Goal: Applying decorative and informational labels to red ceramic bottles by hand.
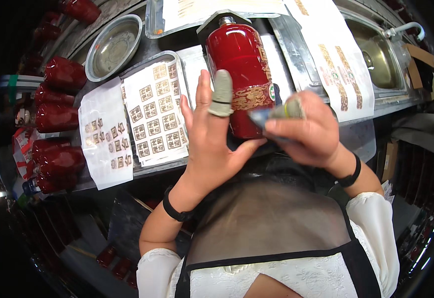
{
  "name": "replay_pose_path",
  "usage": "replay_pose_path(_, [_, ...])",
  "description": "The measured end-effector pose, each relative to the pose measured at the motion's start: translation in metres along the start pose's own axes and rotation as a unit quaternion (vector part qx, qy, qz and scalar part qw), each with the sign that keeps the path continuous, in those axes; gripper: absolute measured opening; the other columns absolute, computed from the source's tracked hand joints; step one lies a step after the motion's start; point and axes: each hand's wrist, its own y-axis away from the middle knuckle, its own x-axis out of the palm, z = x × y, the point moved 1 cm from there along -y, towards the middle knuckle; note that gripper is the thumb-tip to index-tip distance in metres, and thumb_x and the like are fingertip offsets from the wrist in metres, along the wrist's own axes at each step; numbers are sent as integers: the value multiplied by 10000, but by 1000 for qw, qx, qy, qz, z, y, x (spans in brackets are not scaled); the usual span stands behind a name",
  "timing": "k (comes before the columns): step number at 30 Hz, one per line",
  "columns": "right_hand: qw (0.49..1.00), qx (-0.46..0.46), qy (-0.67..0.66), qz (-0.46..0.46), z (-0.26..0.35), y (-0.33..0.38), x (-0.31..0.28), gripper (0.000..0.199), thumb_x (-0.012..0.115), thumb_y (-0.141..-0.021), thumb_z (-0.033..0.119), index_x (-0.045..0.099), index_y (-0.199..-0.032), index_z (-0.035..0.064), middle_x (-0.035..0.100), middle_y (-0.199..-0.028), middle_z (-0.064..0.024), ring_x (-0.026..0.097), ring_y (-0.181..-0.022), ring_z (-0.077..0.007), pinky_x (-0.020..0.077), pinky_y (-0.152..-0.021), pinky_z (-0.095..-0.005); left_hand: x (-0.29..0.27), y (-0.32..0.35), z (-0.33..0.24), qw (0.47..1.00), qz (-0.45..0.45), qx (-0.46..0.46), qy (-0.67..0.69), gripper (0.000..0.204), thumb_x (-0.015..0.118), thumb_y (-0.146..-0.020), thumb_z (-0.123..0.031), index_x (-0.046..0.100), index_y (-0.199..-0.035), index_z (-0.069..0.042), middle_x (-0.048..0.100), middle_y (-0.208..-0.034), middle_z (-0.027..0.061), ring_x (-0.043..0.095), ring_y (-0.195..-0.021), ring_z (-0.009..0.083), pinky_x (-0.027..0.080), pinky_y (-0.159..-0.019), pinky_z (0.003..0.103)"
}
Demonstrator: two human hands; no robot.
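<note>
Head view | left hand grips red bottle | right hand pinches blue scraper at bottle's lower edge

Bright, even overhead light on the steel worktop — white glare streaks down the red bottle and glints on the round metal bowl. Soft shadow beneath both hands. Heavy fisheye bend; corners fall to black vignette. Under the worktop's near edge, dim and murky. Right hand slightly blurred, fingertips soft
</note>
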Motion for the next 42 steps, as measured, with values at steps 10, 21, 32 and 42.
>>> replay_pose_path(10, [945,279,-120,-118,4,9,8,186,749,-838,87,637,-961,2,653,-874,-72,617,-781,-128,492,-697,-264,14,-19,-11,999,-22,28,-33,1107,923,-636,-290,326,-1531,-28,279,-1556,325,248,-1475,439,141,-1150,623])
replay_pose_path(21, [918,347,-125,-147,-1,14,17,189,746,-854,133,617,-939,23,648,-832,-67,599,-760,-90,503,-676,-269,11,-12,0,1000,-6,14,22,1128,904,-642,-356,303,-1527,-1,307,-1529,342,254,-1452,488,210,-1118,647])
replay_pose_path(32, [886,394,-131,-204,-4,17,10,186,741,-857,115,596,-933,25,601,-820,-27,546,-787,-79,464,-697,-253,5,-7,6,998,63,-12,-3,1052,912,-673,-280,316,-1487,16,470,-1418,228,412,-1362,387,335,-1128,457])
replay_pose_path(42, [804,487,-259,-221,-29,49,3,101,673,-891,109,644,-921,17,628,-830,18,540,-838,-37,430,-760,-208,-7,-13,6,982,99,-121,103,1249,932,-602,-369,185,-1513,48,381,-1481,254,356,-1391,421,115,-1172,567])
